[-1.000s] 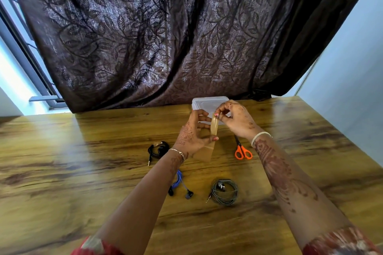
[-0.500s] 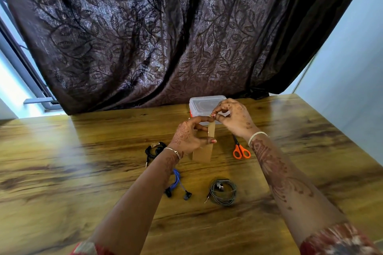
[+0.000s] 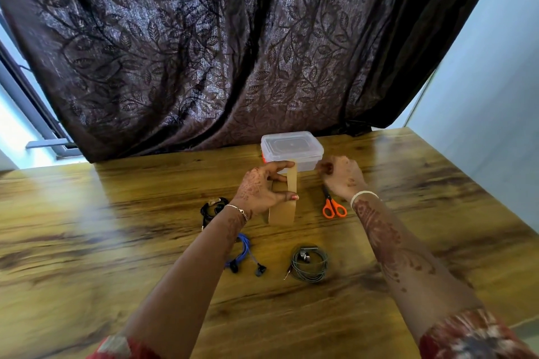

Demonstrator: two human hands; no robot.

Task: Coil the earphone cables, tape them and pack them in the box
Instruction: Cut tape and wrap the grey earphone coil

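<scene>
My left hand (image 3: 261, 191) pinches the brown tape (image 3: 287, 201) between thumb and fingers, raised mid-bench, with the free strip standing up. Risk: the strip curls and sticks to itself or to my fingers. My right hand (image 3: 341, 176) is curled and blurred, cannot tell if it holds anything. It sits above the scissors (image 3: 334, 208), by the box (image 3: 291, 148) at the far edge. The black earphones (image 3: 213, 208), blue earphones (image 3: 245, 253) and grey earphones (image 3: 310, 264) lie toward the near edge.

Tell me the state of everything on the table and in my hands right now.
Box: lid on.
Tape: gripped by left hand, strip standing up.
Right hand: fingers curled, apart from tape.
Scissors: lying closed on table.
Grey earphones: coiled.
Black earphones: bundled.
Blue earphones: loose, partly under left forearm.
</scene>
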